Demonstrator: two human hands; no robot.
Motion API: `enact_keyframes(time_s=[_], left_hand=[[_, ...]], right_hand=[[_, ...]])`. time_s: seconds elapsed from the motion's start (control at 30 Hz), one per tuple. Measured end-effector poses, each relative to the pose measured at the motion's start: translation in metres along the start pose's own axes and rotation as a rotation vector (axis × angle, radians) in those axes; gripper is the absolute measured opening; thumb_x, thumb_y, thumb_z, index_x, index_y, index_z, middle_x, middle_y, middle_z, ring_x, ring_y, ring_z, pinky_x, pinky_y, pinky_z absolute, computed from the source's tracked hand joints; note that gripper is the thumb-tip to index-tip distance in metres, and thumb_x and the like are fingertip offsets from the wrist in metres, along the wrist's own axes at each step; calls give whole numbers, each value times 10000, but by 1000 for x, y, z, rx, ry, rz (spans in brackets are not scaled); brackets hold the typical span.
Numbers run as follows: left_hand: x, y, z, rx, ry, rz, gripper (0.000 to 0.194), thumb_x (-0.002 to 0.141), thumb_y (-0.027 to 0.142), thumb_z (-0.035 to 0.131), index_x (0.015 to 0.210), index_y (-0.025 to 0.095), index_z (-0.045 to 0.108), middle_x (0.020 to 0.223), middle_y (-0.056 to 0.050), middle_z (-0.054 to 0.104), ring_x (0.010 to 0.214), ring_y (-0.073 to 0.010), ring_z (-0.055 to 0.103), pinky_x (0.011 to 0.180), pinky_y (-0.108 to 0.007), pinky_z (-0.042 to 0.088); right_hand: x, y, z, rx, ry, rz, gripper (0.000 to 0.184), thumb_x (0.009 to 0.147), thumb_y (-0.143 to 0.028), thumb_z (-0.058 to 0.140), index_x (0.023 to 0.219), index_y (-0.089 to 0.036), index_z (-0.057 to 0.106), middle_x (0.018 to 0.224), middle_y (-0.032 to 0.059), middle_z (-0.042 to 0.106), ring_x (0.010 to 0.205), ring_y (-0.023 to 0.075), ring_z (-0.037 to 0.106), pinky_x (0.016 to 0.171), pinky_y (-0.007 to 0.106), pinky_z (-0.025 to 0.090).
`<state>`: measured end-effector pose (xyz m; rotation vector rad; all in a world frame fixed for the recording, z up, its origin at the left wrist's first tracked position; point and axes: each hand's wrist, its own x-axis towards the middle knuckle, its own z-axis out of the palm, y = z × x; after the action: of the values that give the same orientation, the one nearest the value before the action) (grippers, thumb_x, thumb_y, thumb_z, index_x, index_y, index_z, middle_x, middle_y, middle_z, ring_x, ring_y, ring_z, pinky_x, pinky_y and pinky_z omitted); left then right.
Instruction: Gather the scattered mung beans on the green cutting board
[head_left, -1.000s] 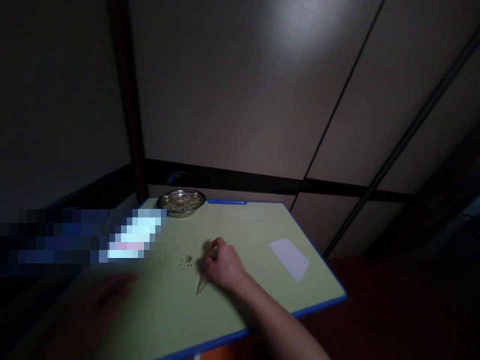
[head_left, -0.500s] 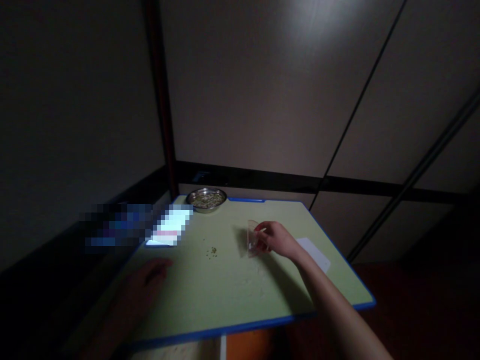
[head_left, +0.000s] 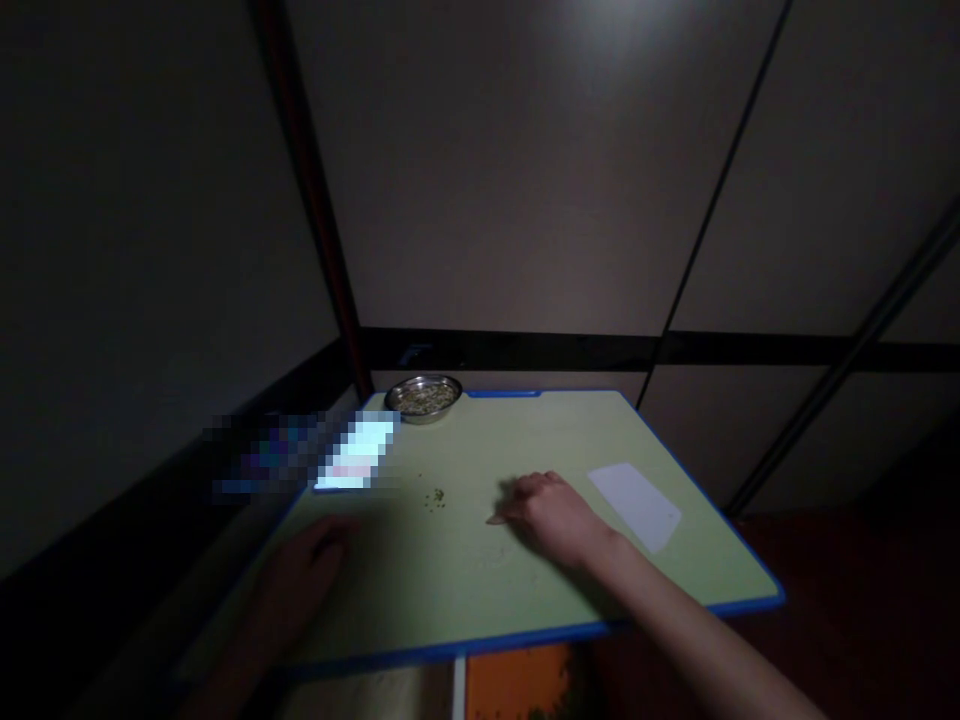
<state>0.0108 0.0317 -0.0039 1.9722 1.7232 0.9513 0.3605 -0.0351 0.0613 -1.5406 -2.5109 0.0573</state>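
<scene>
My right hand (head_left: 547,510) is down on the light green tabletop (head_left: 540,430), its fingers closed around a clear protractor-like piece. Only a small tip of this clear protractor (head_left: 495,519) shows past the fingers; the hand covers the remainder. To the left of that hand lies a small cluster of greenish grains (head_left: 436,497), apart from the fingers. My left hand (head_left: 319,555) rests in shadow at the table's left side, holding nothing visible, with thumb and fingers apart.
A steel bowl (head_left: 424,400) with grains in it stands at the back left. Beside it lies a phone with a lit, blurred screen (head_left: 360,450). A white sheet (head_left: 637,505) lies at the right. Blue edging (head_left: 540,642) rims the table; a cabinet wall (head_left: 487,200) rises behind.
My right hand has turned over and come down to the tabletop, so the protractor, upright and mostly visible before, is now nearly hidden. The white sheet shows more fully. My left hand is almost unmoved.
</scene>
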Motion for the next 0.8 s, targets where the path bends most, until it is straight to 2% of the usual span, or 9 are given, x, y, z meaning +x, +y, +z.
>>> enact_keyframes(time_s=[0.17,0.27,0.4,0.5,0.63,0.8], left_hand=[[2,0,-1,-6,-15,-11,315,716,334,508,917,208,714,1018,-97,794,1001,-282,722,969,-422,543],[3,2,-3,-4,-16,-13,310,705,329,505,901,205,711,1010,-105,793,999,-284,721,973,-421,538],[2,5,-5,-6,-23,-6,325,701,326,495,904,195,712,1013,-107,790,1004,-278,715,972,-407,534],[0,7,-6,-8,-29,-19,325,707,316,502,909,181,718,1003,-99,792,1004,-286,713,968,-405,531],[0,7,-6,-18,-39,-30,306,737,292,522,938,173,719,1001,-59,796,1021,-270,700,989,-372,510],[1,3,-6,0,-17,-29,266,723,285,534,901,209,717,990,-15,799,1003,-258,695,1002,-375,498]], right_hand=[[-13,-9,-4,-127,53,-146,181,965,-237,600,1025,-253,770,916,59,711,920,222,641,821,334,437],[-2,-29,6,-78,116,-276,230,959,-233,604,1132,-284,746,949,41,719,994,216,634,882,330,430],[8,-46,20,29,107,-387,248,933,-198,601,1090,-291,769,991,28,734,1045,195,631,941,301,435],[-3,-38,17,123,83,-384,345,893,-109,569,1065,-321,779,968,4,737,1017,185,637,953,302,451],[-30,-14,3,217,79,-304,426,828,-28,529,980,-323,797,922,-4,733,993,200,648,951,336,479],[-50,6,-10,317,110,-237,411,855,-54,516,984,-332,791,1012,-16,751,1053,201,653,960,353,497]])
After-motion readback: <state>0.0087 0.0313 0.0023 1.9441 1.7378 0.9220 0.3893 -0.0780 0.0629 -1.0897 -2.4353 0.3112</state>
